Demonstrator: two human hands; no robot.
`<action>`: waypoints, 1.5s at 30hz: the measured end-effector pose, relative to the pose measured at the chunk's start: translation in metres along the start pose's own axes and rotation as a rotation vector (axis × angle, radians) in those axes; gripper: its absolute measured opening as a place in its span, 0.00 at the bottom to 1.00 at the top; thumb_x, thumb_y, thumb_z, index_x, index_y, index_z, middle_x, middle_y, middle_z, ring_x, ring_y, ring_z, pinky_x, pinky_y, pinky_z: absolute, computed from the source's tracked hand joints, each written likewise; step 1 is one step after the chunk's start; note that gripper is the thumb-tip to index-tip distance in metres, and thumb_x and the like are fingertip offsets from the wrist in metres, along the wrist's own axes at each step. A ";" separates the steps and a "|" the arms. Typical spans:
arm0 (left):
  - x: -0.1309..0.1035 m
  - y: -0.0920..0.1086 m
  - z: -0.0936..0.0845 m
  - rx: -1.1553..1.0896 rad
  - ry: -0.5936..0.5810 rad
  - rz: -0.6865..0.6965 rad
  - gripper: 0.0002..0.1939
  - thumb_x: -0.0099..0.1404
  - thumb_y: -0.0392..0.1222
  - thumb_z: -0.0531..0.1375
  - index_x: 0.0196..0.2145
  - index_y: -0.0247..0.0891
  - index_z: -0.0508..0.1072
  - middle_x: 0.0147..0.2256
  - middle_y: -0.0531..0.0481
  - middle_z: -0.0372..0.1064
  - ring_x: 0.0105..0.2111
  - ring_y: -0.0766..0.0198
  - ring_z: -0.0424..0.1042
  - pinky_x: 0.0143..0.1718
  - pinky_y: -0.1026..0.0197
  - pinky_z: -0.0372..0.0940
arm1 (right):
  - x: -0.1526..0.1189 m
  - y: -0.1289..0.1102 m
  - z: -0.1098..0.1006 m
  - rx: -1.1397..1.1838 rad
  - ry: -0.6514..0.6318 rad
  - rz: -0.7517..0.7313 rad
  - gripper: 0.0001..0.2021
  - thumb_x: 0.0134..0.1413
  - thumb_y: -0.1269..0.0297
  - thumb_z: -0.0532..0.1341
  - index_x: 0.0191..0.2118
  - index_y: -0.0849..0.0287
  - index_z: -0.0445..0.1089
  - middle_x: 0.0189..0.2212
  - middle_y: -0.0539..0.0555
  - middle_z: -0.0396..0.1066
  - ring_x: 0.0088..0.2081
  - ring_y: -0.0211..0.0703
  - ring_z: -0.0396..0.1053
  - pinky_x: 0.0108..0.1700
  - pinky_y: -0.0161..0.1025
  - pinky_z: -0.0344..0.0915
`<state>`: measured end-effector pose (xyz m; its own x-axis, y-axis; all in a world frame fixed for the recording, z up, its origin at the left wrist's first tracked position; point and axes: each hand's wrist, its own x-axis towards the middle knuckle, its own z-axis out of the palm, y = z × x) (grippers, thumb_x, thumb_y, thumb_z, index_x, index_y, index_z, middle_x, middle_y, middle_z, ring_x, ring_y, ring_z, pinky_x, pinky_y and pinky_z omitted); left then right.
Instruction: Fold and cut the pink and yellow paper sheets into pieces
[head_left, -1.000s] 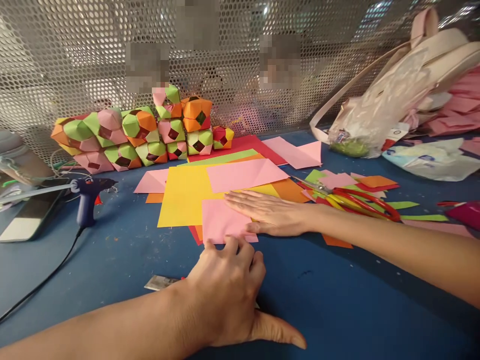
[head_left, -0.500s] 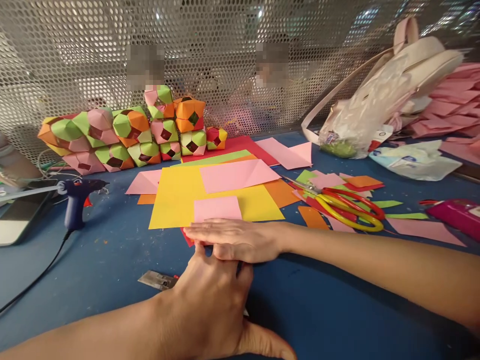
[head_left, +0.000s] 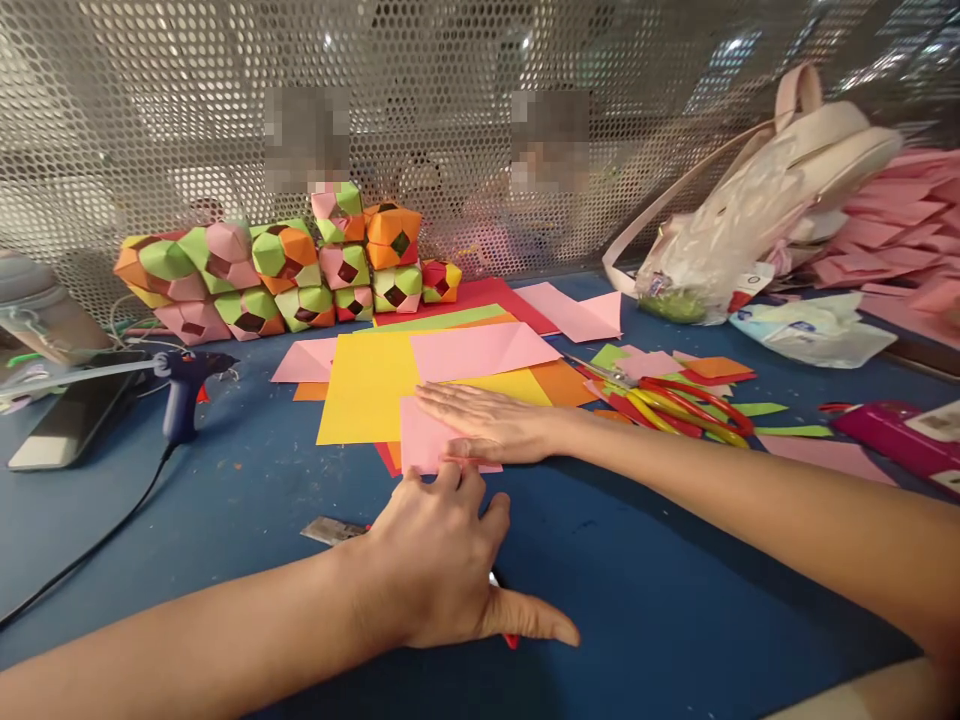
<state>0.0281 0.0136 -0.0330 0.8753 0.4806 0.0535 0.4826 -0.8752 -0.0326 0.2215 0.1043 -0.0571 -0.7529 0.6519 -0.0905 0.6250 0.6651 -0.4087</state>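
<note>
A small pink sheet of paper lies over the near edge of a yellow sheet. My right hand is spread flat on its upper right part, fingers stretched to the left. At the sheet's near edge, the fingertips of my left hand touch the paper, the thumb pointing out to the right. Both hands are open. Below my left hand lies a tool with a flat metal end, its middle hidden by the hand. A bit of red paper shows under the pink sheet.
Folded paper balls are stacked along the perforated metal screen. A blue glue gun and a phone lie left. To the right are scissors among paper scraps, a magenta tool and a pale backpack.
My right hand has moved up and slightly right, uncovering more of the pink sheet. My left hand's fingertips have come out from beneath it to the sheet's near edge. The view has shifted slightly.
</note>
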 end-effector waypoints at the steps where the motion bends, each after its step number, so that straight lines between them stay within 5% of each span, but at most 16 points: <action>1: 0.000 0.000 -0.001 0.006 -0.024 -0.005 0.50 0.56 0.78 0.39 0.51 0.31 0.72 0.46 0.31 0.71 0.48 0.40 0.70 0.44 0.42 0.68 | -0.007 0.002 0.001 -0.005 0.004 0.027 0.42 0.61 0.37 0.42 0.70 0.66 0.37 0.70 0.59 0.29 0.70 0.49 0.27 0.69 0.51 0.29; 5: 0.001 0.000 -0.001 0.030 -0.040 -0.006 0.50 0.56 0.78 0.39 0.52 0.31 0.71 0.47 0.31 0.70 0.47 0.41 0.70 0.44 0.42 0.68 | -0.033 0.003 0.006 -0.020 0.063 0.140 0.41 0.62 0.39 0.42 0.69 0.67 0.41 0.70 0.61 0.33 0.70 0.51 0.32 0.69 0.53 0.33; 11: -0.001 0.002 0.000 0.061 0.018 -0.004 0.46 0.59 0.76 0.38 0.48 0.33 0.73 0.43 0.34 0.71 0.45 0.43 0.70 0.41 0.44 0.68 | -0.015 -0.013 -0.006 -0.053 0.403 0.306 0.22 0.60 0.56 0.54 0.55 0.60 0.67 0.53 0.62 0.68 0.55 0.55 0.64 0.57 0.52 0.59; 16: 0.003 -0.004 -0.010 -0.082 0.025 -0.090 0.37 0.67 0.67 0.37 0.35 0.36 0.75 0.33 0.43 0.70 0.34 0.55 0.71 0.38 0.51 0.68 | 0.005 -0.004 -0.025 0.147 0.302 0.372 0.08 0.49 0.63 0.59 0.31 0.60 0.74 0.31 0.53 0.73 0.34 0.45 0.69 0.36 0.41 0.64; 18: 0.006 -0.014 -0.014 -0.127 0.148 -0.114 0.32 0.71 0.61 0.38 0.39 0.36 0.74 0.36 0.43 0.71 0.36 0.57 0.71 0.38 0.54 0.69 | 0.001 0.001 -0.031 0.206 0.336 0.337 0.09 0.51 0.60 0.59 0.27 0.59 0.72 0.26 0.50 0.71 0.30 0.41 0.67 0.32 0.38 0.62; 21: 0.011 -0.038 -0.022 -0.005 0.521 -0.152 0.21 0.73 0.49 0.46 0.51 0.32 0.68 0.50 0.37 0.67 0.48 0.52 0.68 0.47 0.51 0.66 | -0.014 -0.006 -0.040 0.255 0.655 0.181 0.12 0.54 0.54 0.60 0.29 0.58 0.72 0.27 0.50 0.70 0.30 0.40 0.66 0.34 0.39 0.62; 23: 0.012 -0.053 -0.028 0.172 0.665 -0.128 0.19 0.71 0.45 0.50 0.56 0.33 0.63 0.54 0.36 0.64 0.53 0.50 0.64 0.51 0.49 0.64 | -0.025 -0.018 -0.046 0.099 0.917 0.007 0.11 0.55 0.56 0.61 0.30 0.57 0.73 0.27 0.50 0.70 0.31 0.40 0.66 0.35 0.41 0.61; 25: 0.011 -0.063 -0.033 0.325 0.715 -0.069 0.17 0.70 0.40 0.53 0.55 0.36 0.63 0.51 0.39 0.67 0.52 0.51 0.65 0.50 0.49 0.63 | -0.033 -0.033 -0.050 -0.204 1.047 -0.133 0.08 0.58 0.60 0.61 0.30 0.55 0.74 0.27 0.49 0.70 0.31 0.39 0.65 0.38 0.42 0.59; 28: 0.008 -0.066 -0.036 0.485 0.780 0.030 0.16 0.68 0.37 0.55 0.53 0.38 0.64 0.46 0.41 0.70 0.47 0.53 0.67 0.47 0.51 0.62 | -0.040 -0.047 -0.047 -0.576 1.032 -0.251 0.09 0.61 0.65 0.58 0.31 0.53 0.73 0.26 0.48 0.70 0.31 0.38 0.64 0.38 0.42 0.55; 32: 0.007 -0.060 -0.028 0.596 0.799 0.140 0.15 0.67 0.35 0.56 0.51 0.41 0.67 0.45 0.44 0.71 0.46 0.54 0.67 0.46 0.51 0.59 | -0.040 -0.045 -0.028 -0.786 0.946 -0.296 0.12 0.64 0.70 0.54 0.31 0.55 0.71 0.26 0.47 0.69 0.30 0.37 0.62 0.37 0.41 0.53; 39: 0.013 -0.058 -0.009 0.623 0.612 0.219 0.09 0.67 0.30 0.53 0.33 0.35 0.73 0.27 0.51 0.68 0.29 0.62 0.65 0.38 0.56 0.59 | -0.034 -0.032 0.002 -0.823 0.956 -0.294 0.08 0.63 0.69 0.57 0.33 0.57 0.72 0.26 0.48 0.71 0.31 0.37 0.63 0.39 0.40 0.53; 45: 0.013 -0.060 -0.003 0.558 0.533 0.283 0.11 0.67 0.29 0.53 0.27 0.34 0.69 0.23 0.51 0.64 0.26 0.63 0.62 0.32 0.59 0.59 | -0.035 -0.029 0.013 -0.848 0.899 -0.326 0.10 0.62 0.72 0.56 0.31 0.58 0.71 0.24 0.47 0.70 0.31 0.36 0.64 0.40 0.39 0.52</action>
<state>0.0104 0.0725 -0.0270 0.9018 0.0326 0.4309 0.3131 -0.7364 -0.5997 0.2269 0.0577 -0.0536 -0.6988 0.2106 0.6836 0.6241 0.6464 0.4389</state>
